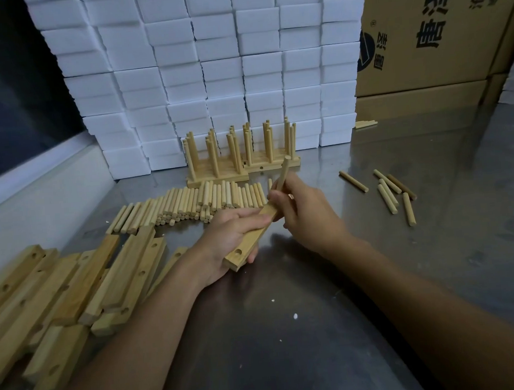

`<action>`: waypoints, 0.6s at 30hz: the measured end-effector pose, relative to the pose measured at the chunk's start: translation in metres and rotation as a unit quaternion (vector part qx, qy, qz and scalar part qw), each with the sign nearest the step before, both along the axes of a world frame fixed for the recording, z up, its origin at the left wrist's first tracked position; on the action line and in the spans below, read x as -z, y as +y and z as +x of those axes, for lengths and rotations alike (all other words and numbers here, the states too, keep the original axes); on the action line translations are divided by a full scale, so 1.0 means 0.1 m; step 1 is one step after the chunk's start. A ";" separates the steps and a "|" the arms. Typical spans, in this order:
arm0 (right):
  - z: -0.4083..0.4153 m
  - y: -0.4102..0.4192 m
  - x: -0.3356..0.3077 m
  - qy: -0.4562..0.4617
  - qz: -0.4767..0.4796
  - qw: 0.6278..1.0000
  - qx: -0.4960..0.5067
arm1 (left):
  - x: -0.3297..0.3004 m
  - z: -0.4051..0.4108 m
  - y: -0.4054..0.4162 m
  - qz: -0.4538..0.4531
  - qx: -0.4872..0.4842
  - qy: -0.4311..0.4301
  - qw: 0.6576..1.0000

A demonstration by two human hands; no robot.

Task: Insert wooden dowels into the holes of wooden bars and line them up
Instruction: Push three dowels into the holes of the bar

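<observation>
Left hand [232, 233] grips the wooden bar [247, 244] mid-length; right hand [306, 212] pinches a dowel [282, 174], seemingly at a hidden hole; both look light, rigid, smooth.

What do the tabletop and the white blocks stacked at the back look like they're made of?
Tabletop: probably stainless steel, brushed finish; grey sheen with blurred reflections. White blocks: likely foam such as polystyrene; matte white with slightly rough, uneven edges, though wrapped boxes can't be excluded.
</observation>
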State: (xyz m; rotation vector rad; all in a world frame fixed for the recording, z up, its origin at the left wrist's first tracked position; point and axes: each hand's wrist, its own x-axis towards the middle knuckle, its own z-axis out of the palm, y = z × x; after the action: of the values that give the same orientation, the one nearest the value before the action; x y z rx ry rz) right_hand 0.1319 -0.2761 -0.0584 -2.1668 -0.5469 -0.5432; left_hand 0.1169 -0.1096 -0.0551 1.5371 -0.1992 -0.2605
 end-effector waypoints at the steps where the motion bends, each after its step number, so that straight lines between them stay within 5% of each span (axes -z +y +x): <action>1: 0.00 0.00 0.00 -0.001 0.005 1.000 -0.001 | 0.00 0.00 0.00 0.000 0.002 -0.001 1.000; 18: 0.02 0.01 0.06 0.038 0.120 0.992 0.006 | 0.03 0.03 -0.02 0.000 0.008 -0.005 1.000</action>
State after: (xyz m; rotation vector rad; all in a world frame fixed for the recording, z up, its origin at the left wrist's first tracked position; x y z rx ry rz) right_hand 0.1336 -0.2748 -0.0649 -1.9549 -0.4052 -0.5050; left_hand 0.1195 -0.1112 -0.0579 1.5372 -0.2192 -0.2649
